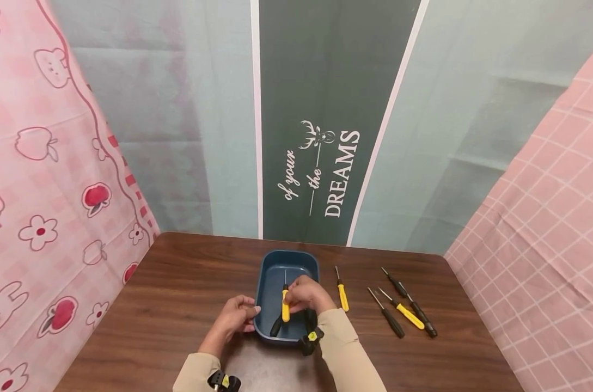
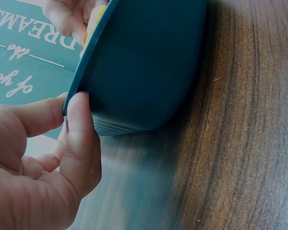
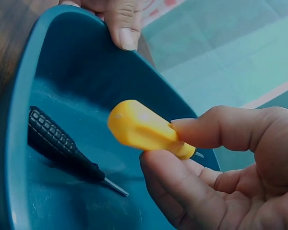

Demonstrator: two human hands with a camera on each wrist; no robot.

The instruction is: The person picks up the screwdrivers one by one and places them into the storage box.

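Note:
A blue rectangular tray (image 1: 271, 267) stands on the wooden table. My left hand (image 1: 238, 314) pinches the tray's left rim between thumb and fingers, as the left wrist view shows closely. Over the tray, my right hand (image 1: 307, 294) holds a yellow-handled screwdriver (image 1: 286, 310) by its handle, thumb on one side and fingers on the other. Its thin shaft points toward the back of the tray. Inside the tray lies a black-handled screwdriver (image 3: 57, 139) with a short metal shaft. Part of the tray's right side is hidden by my right hand and wrist.
Right of the tray lies another yellow screwdriver (image 1: 343, 296). Farther right are a black screwdriver (image 1: 393, 322), a yellow one (image 1: 410, 316) and a long black-handled tool (image 1: 421, 316). Printed curtains (image 1: 227, 136) hang behind the table (image 1: 178, 283) and at both sides.

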